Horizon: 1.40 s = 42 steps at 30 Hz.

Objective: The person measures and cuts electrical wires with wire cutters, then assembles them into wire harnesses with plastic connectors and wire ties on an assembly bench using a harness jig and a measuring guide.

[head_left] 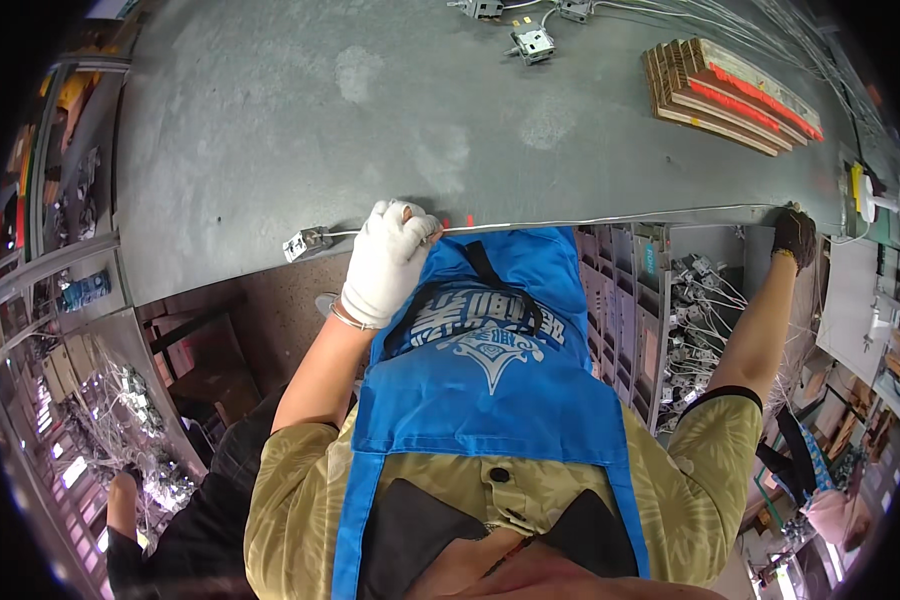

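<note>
A small boxy metal thermostat (308, 244) lies near the table's front edge at the left. From it a thin silvery tube (610, 216) runs rightward along that edge. My left hand (388, 262), in a white glove with bare fingertips showing, is closed on the tube just right of the thermostat. Red marks (458, 221) show on the table beside its fingertips. Far to the right, my right hand (794, 238), in a dark glove, is closed at the tube's other end by the table's right corner. Its fingertips are partly hidden.
Several more thermostats (532, 43) with trailing tubes lie at the table's back. A stack of wooden boards with red edges (732, 97) rests at the back right. Below the edge, a bin of thermostats (695, 330) stands at right. Other people work at lower left and right.
</note>
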{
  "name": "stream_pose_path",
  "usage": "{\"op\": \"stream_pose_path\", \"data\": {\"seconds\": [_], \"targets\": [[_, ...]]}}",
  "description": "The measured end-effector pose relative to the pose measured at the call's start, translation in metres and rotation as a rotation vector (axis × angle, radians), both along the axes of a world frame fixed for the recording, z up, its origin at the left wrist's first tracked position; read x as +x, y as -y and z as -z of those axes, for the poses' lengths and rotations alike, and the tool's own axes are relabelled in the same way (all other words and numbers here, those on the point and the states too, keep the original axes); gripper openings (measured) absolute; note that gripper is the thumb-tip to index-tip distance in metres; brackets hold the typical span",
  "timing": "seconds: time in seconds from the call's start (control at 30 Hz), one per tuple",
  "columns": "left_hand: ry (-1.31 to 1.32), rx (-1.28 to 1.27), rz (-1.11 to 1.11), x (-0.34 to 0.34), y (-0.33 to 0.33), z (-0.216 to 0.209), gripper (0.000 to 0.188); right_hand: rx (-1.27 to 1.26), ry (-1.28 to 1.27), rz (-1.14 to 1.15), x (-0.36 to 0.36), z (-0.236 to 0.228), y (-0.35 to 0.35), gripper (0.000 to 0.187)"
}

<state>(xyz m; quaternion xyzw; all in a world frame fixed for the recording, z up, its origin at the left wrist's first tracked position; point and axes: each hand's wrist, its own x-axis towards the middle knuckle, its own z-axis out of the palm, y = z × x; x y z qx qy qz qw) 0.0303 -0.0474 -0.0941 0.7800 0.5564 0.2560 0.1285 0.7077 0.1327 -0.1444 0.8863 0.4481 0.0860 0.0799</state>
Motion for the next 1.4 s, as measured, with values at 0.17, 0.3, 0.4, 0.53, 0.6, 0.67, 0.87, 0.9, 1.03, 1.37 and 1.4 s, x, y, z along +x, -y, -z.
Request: {"op": "stream_pose_path", "data": {"seconds": [0.17, 0.3, 0.4, 0.53, 0.6, 0.67, 0.87, 0.9, 1.03, 1.37, 1.4], "targets": [[0.016, 0.028, 0.009, 0.001, 0.0, 0.004, 0.018, 0.444, 0.148, -0.324, -0.037, -0.016, 0.019, 0.045], [0.017, 0.034, 0.001, 0.001, 0.002, 0.003, 0.02, 0.664, -0.56, -0.639, -0.191, -0.038, 0.094, 0.032], [0.012, 0.039, 0.0, 0.001, 0.002, 0.004, 0.02, 0.326, -1.35, -0.578, -0.34, -0.032, 0.16, 0.025], [0.021, 0.031, -0.002, 0.0, 0.002, 0.006, 0.024, -0.178, -2.04, -0.345, -0.443, -0.045, 0.185, 0.026], [0.023, 0.045, -0.001, 0.0, 0.003, 0.008, 0.025, -0.158, -2.096, -0.126, -0.467, -0.051, 0.181, 0.028], [0.005, 0.056, -0.003, -0.001, 0.004, 0.01, 0.023, -0.131, -2.092, -0.113, -0.475, -0.056, 0.176, 0.03], [0.014, 0.09, 0.05, -0.005, 0.005, 0.014, 0.028, -0.188, -2.155, 0.078, -0.479, -0.054, 0.179, 0.034], [0.014, 0.089, 0.054, -0.006, 0.005, 0.014, 0.029, -0.189, -2.152, 0.087, -0.48, -0.053, 0.18, 0.034], [0.003, 0.096, 0.054, -0.006, 0.005, 0.015, 0.029, -0.194, -2.144, 0.153, -0.483, -0.051, 0.18, 0.035], [-0.038, 0.069, 0.043, -0.006, 0.006, 0.015, 0.022, 0.011, -1.764, -0.276, -0.489, -0.037, 0.185, 0.034], [-0.032, 0.071, 0.044, -0.006, 0.005, 0.015, 0.023, 0.013, -1.73, -0.357, -0.486, -0.037, 0.186, 0.033]]}}
